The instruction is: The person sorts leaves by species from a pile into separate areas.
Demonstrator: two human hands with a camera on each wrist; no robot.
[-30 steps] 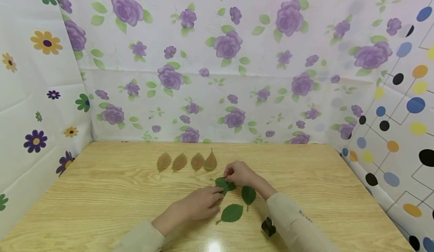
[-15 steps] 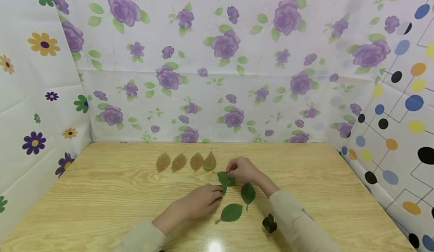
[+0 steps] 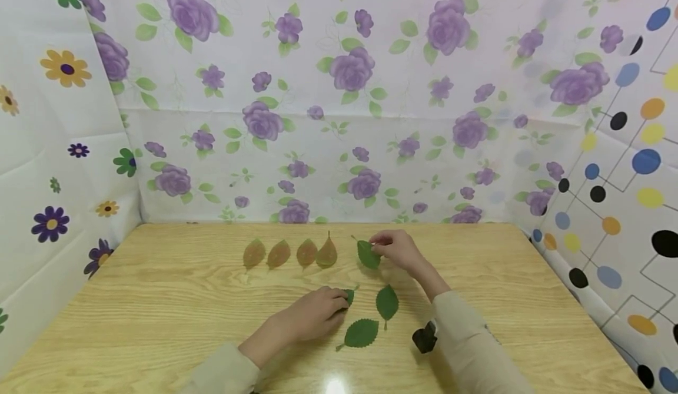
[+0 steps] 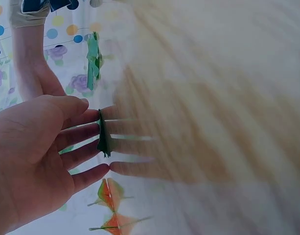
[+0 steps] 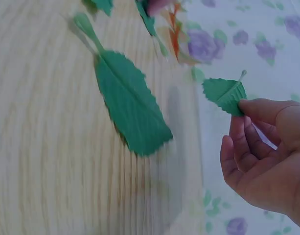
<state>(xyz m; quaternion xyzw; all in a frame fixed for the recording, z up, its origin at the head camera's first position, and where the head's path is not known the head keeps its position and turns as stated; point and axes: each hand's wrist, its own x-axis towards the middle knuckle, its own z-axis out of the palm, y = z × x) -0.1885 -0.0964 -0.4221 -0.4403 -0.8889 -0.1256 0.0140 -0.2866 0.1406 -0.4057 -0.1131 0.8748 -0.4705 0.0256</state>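
My right hand point(image 3: 399, 250) pinches a green artificial leaf point(image 3: 367, 255) by its edge between thumb and fingers, at the far part of the table. In the right wrist view that leaf point(image 5: 227, 94) shows its serrated rim and short stem. My left hand point(image 3: 315, 314) rests at mid-table, fingertips on another green leaf point(image 3: 350, 295), partly hidden beneath them. The left wrist view shows these fingers stretched out straight, touching the leaf point(image 4: 103, 137). Two more green leaves lie nearby, one upright point(image 3: 387, 303) and one slanted point(image 3: 362, 333).
Several reddish-green leaves point(image 3: 278, 254) lie in a row at the back, the rightmost one point(image 3: 326, 252) with its stem pointing away. A small black object point(image 3: 425, 337) is by my right sleeve. Flowered cloth point(image 3: 296, 123) hangs behind the wooden table point(image 3: 159, 288).
My right hand has drawn one green leaf away from the pair by my left fingers and carried it back, right of the reddish row. The left hand has hardly moved.
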